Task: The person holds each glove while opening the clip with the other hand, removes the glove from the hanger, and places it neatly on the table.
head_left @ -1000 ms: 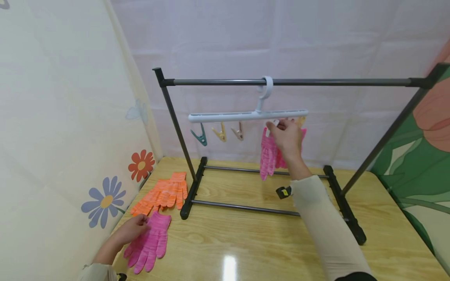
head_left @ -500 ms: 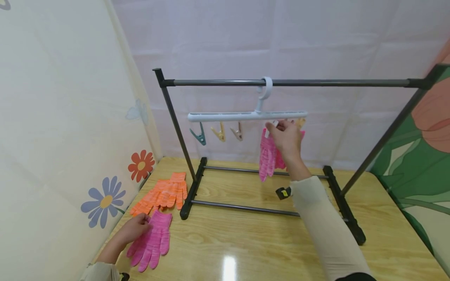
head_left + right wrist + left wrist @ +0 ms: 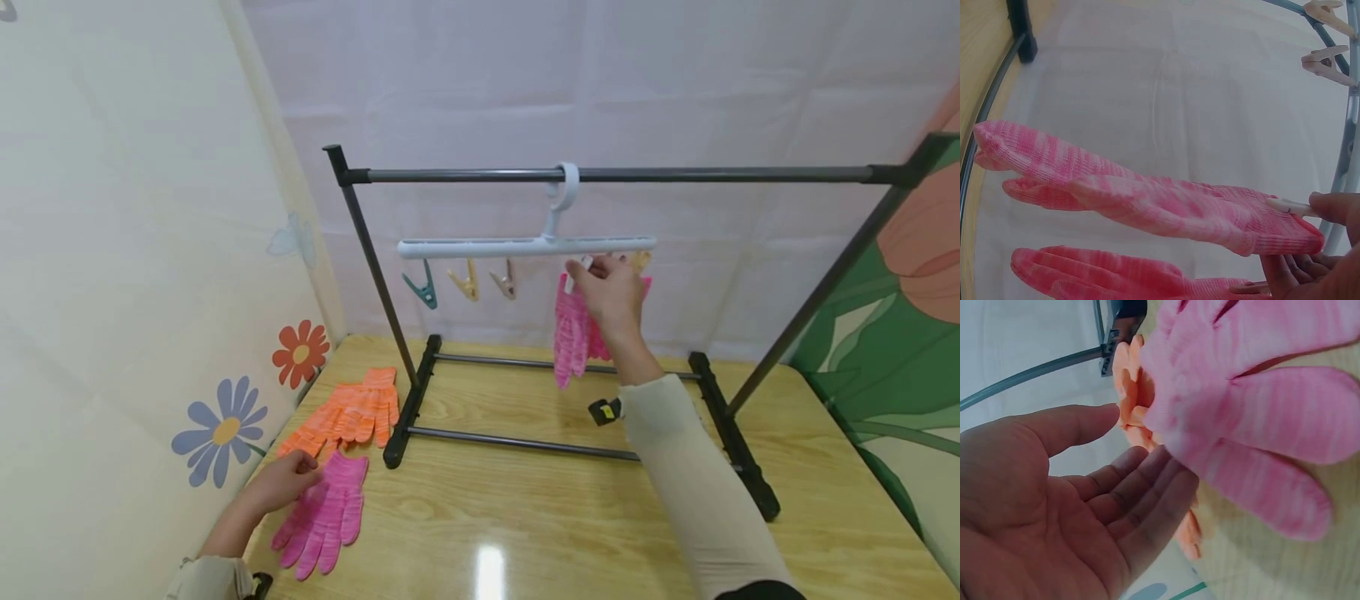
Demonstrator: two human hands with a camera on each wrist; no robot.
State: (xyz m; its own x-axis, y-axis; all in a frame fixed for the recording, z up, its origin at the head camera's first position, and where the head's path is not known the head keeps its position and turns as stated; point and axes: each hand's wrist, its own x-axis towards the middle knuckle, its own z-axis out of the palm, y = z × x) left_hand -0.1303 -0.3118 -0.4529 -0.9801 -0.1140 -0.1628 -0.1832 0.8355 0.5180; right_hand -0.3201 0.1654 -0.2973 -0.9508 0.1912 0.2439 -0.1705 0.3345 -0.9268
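My right hand [image 3: 615, 296] pinches a white clothespin [image 3: 1291, 207] at the cuff of a pink glove [image 3: 1166, 203], its thumb on the clothespin's end and its fingers behind the cuff. The glove hangs fingers-down below the right part of a light-blue hanger [image 3: 480, 248]. A second pink glove [image 3: 1104, 272] hangs beside it, partly behind my hand in the head view. My left hand [image 3: 281, 483], fingers loosely bent and thumb apart, is at the edge of another pink glove [image 3: 330, 512] lying on the table. Whether its fingertips touch that glove is unclear.
The hanger hooks over the bar of a black rack [image 3: 712, 175]. Green [image 3: 424, 292], yellow [image 3: 467, 285] and beige [image 3: 506, 283] clothespins dangle from its left part. Orange gloves [image 3: 360, 408] lie on the table [image 3: 480, 508] behind the pink one. Curtains [image 3: 465, 83] stand around.
The pink glove on the table has shifted slightly to the right. My left hand has drawn back a little from it. My right hand has stayed at the clothespin almost without moving.
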